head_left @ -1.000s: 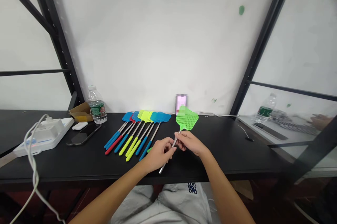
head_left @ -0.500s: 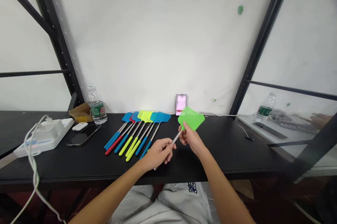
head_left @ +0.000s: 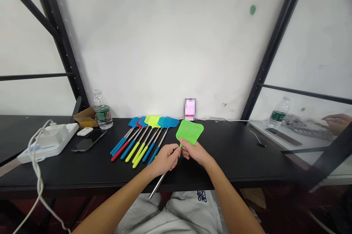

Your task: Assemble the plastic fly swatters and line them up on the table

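I hold a green fly swatter (head_left: pixel 189 131) over the black table (head_left: pixel 242 153). My right hand (head_left: pixel 194 151) pinches its neck just below the mesh head. My left hand (head_left: pixel 165 158) is closed round the silver telescopic rod (head_left: pixel 156 187), which sticks out down-left past the table's front edge. To the left lies a row of several swatters (head_left: pixel 143 140) with blue, red and yellow handles, heads toward the wall.
A water bottle (head_left: pixel 102 109), a cardboard piece (head_left: pixel 84 117), a white case (head_left: pixel 84 131), a dark phone (head_left: pixel 89 140) and a white power strip with cables (head_left: pixel 46 140) lie at the left. A pink phone (head_left: pixel 190 109) leans on the wall. Another person's hand (head_left: pixel 337 122) shows at the far right.
The swatter's head has come down and nearer to my hands. The silver rod now sticks out longer below my left hand, past the table edge.
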Demonstrator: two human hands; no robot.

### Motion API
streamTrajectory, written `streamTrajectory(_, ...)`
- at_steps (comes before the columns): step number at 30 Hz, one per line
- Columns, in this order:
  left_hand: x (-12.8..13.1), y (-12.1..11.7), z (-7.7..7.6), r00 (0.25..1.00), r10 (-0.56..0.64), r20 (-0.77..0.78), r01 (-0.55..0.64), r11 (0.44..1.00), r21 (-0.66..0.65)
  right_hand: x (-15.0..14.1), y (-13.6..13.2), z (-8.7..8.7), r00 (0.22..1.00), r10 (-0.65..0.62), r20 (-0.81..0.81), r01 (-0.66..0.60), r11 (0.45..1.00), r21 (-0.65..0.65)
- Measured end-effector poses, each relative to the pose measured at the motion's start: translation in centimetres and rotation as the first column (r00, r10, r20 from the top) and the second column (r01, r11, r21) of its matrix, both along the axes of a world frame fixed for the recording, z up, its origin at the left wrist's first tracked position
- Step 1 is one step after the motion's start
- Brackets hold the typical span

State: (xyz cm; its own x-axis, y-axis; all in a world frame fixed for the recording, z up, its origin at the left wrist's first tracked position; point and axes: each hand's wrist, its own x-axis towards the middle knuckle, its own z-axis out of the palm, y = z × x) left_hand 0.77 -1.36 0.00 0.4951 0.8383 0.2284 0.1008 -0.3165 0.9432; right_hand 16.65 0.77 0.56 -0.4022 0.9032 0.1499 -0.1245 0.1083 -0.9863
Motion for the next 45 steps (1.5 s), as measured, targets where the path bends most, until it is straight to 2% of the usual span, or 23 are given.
streamTrajectory(8, 0.1, -0.1, 0.6, 0.997, 0.004, 0.073, 0.001, 0.998, -0.068, -0.3, 0.0, 0.1, 0.998, -0.068, -0.008, 0.068, 0.998, -0.006)
streamTrajectory(15, 0.3, -0.3, 1.3, 0.967, -0.096, 0.236, 0.134, 0.980, -0.149, -1.1, -0.1, 0.0, 0.997, -0.064, -0.036, 0.067, 0.995, 0.080)
streamTrajectory(16, 0.3, -0.3, 1.2, 0.960, -0.109, 0.258, 0.153, 0.975, -0.158, -1.0, 0.0, 0.1, 0.995, -0.079, -0.054, 0.083, 0.993, 0.086)
streamTrajectory(18, 0.1, -0.6, 0.9, 0.949, -0.134, 0.284, 0.191, 0.965, -0.183, 0.4, 0.6, 0.6, 0.972, -0.184, -0.145, 0.196, 0.978, 0.073)
streamTrajectory(19, -0.2, -0.7, 0.7, 0.950, -0.140, 0.280, 0.199, 0.960, -0.195, 1.7, 1.0, 0.8, 0.929, -0.292, -0.227, 0.310, 0.949, 0.048)
streamTrajectory(21, -0.9, -0.9, 0.3, 0.961, -0.132, 0.241, 0.185, 0.959, -0.213, 5.0, 1.9, 1.4, 0.798, -0.507, -0.325, 0.545, 0.838, 0.032)
streamTrajectory(22, -1.3, -1.0, 0.2, 0.971, -0.095, 0.221, 0.143, 0.967, -0.212, 6.8, 2.4, 1.5, 0.743, -0.593, -0.310, 0.631, 0.776, 0.026)
streamTrajectory(23, -1.7, -1.0, 0.2, 0.974, -0.051, 0.221, 0.099, 0.972, -0.212, 8.3, 2.7, 1.5, 0.717, -0.651, -0.248, 0.675, 0.737, 0.017)
streamTrajectory(25, -2.3, -1.0, 0.3, 0.969, 0.027, 0.248, 0.032, 0.972, -0.231, 10.4, 3.1, 1.2, 0.684, -0.720, -0.116, 0.724, 0.689, -0.009)
streamTrajectory(27, -2.5, -0.9, 0.5, 0.963, 0.065, 0.260, 0.004, 0.966, -0.257, 10.7, 3.3, 0.5, 0.724, -0.689, 0.044, 0.689, 0.725, 0.009)
streamTrajectory(29, -2.4, -0.8, 0.5, 0.970, 0.077, 0.231, -0.015, 0.965, -0.260, 9.7, 3.2, -0.2, 0.756, -0.603, 0.256, 0.602, 0.793, 0.091)
streamTrajectory(32, -2.1, -0.9, 0.2, 0.984, 0.085, 0.158, -0.048, 0.973, -0.226, 8.0, 3.1, -0.7, 0.675, -0.518, 0.525, 0.473, 0.851, 0.231)
streamTrajectory(34, -2.0, -1.0, -0.1, 0.990, 0.091, 0.105, -0.069, 0.978, -0.197, 7.6, 3.0, -0.7, 0.623, -0.507, 0.597, 0.436, 0.858, 0.274)
streamTrajectory(38, -2.0, -1.1, -0.5, 0.995, 0.100, 0.017, -0.097, 0.985, -0.141, 7.9, 3.0, -0.4, 0.569, -0.496, 0.657, 0.397, 0.864, 0.309)
streamTrajectory(43, -1.9, -1.7, -0.3, 0.993, 0.084, -0.087, -0.092, 0.992, -0.090, 7.6, 3.0, -0.5, 0.338, -0.566, 0.752, 0.343, 0.818, 0.461)
streamTrajectory(45, -1.9, -2.0, -0.1, 0.987, 0.087, -0.134, -0.094, 0.994, -0.049, 7.5, 2.9, -0.6, 0.309, -0.567, 0.763, 0.319, 0.818, 0.479)
